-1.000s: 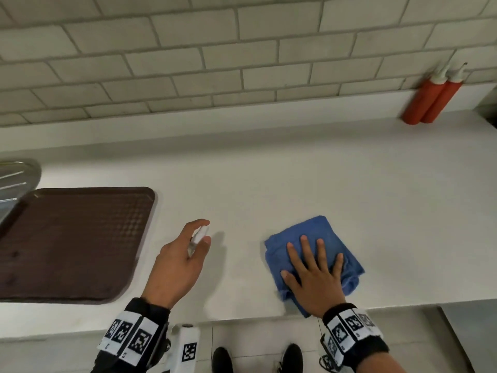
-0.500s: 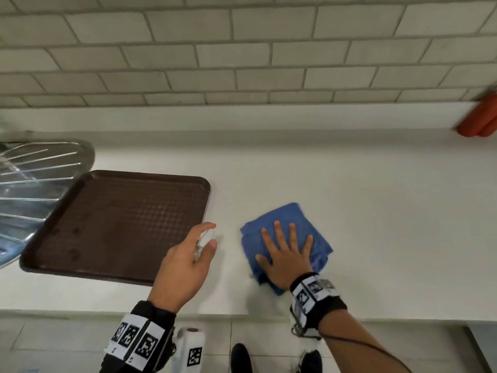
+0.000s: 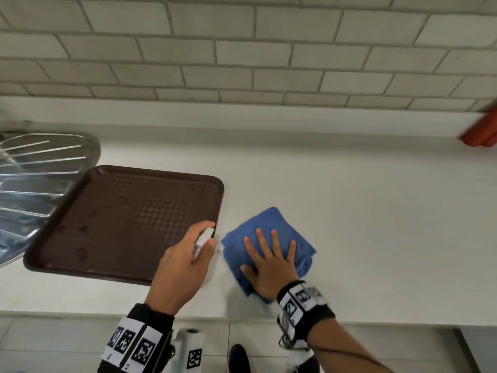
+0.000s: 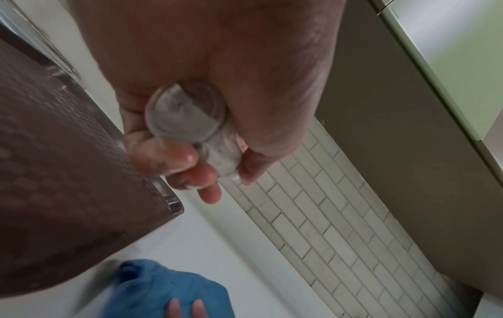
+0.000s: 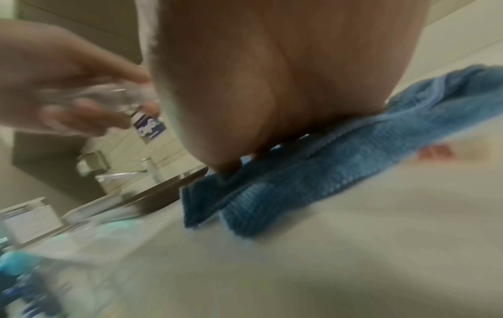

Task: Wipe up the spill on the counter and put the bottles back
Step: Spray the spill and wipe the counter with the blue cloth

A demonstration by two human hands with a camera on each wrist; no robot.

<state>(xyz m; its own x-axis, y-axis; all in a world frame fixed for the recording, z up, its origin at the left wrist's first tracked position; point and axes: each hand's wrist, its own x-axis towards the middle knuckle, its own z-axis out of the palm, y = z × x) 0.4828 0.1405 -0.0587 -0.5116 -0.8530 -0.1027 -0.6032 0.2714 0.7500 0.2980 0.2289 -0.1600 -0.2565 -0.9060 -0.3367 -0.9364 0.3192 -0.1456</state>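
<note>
Blue folded cloth (image 3: pixel 271 239) is lying flat under the spread-fingered right hand (image 3: pixel 270 261) on the white counter (image 3: pixel 376 211), while the left hand (image 3: pixel 183 265) beside it is gripping a small clear spray bottle (image 3: pixel 203 240).

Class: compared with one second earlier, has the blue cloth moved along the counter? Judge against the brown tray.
Yes. The blue cloth has slid left toward the brown tray, closing most of the gap.

Her left hand (image 3: pixel 183 267) hovers with its fingers curled round a small clear bottle (image 3: pixel 203 239) — the right hand (image 3: pixel 271 262) lies flat, fingers spread, pressing a blue cloth (image 3: pixel 304 250).
</note>
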